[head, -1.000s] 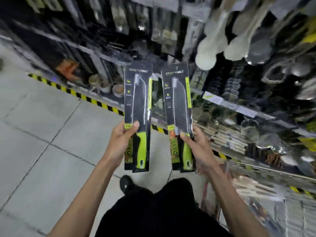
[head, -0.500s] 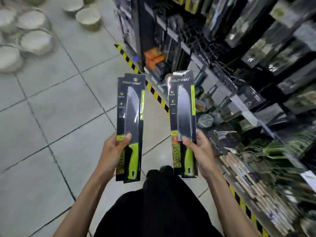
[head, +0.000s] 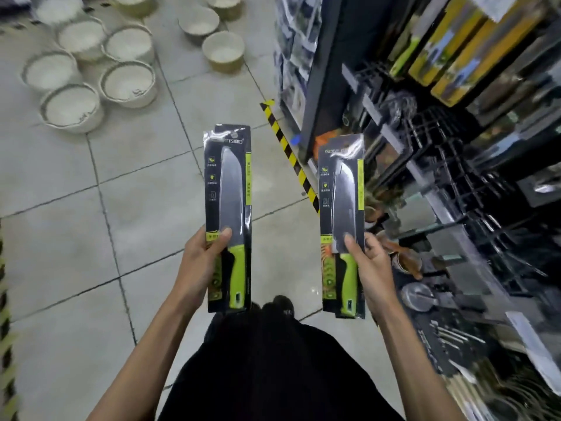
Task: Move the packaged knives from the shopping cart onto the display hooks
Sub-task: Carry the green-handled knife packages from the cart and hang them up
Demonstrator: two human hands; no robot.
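Observation:
My left hand [head: 202, 267] grips packaged knives [head: 228, 189] with green handles in black card packs; a second pack shows behind the front one. My right hand [head: 368, 268] holds another green-handled packaged knife [head: 343, 196], with a further pack edge behind it. Both are held upright in front of me, above the tiled floor. The display rack with black wire hooks [head: 449, 165] stands to the right of the right-hand pack. No shopping cart is in view.
Shelving [head: 485, 86] full of kitchenware runs along the right side, edged on the floor by yellow-black hazard tape [head: 288, 147]. Several white bowls [head: 127, 83] stand on the floor at the upper left. My dark clothing [head: 267, 369] fills the bottom centre.
The view has swung left and down, so the shelves now sit at the right and the bowls on the floor show. Both hands keep their hold on the packs, now held slightly farther apart.

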